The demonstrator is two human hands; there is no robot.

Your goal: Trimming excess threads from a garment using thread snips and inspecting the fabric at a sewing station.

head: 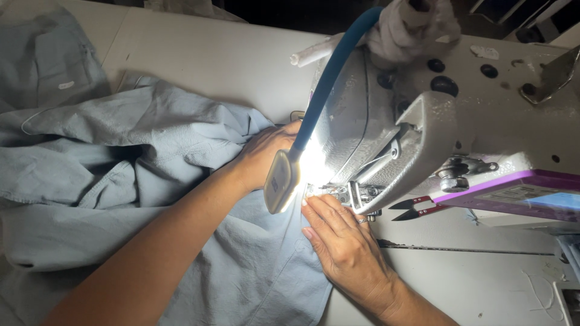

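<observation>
Light blue-grey fabric lay spread over the left and near part of the white table, bunched in folds, its right edge running under the sewing machine head. Left hand rested flat on the cloth just left of the needle area, fingers partly hidden behind the lamp, so whether they were spread or together could not be told; nothing pinched, palm pressing down. Right hand lay flat on the fabric's right edge, near side of the presser foot, fingers extended and close together, fingertips touching the cloth right beside the foot, a ring on one finger. Lamp on a blue gooseneck arm hung between the two hands, glare washing out the needle point. Red-handled thread snips sat on the table under the machine head, right of the right hand, apart from it. A white rag bundle sat on top of the machine, far side. No containers were visible in view.
</observation>
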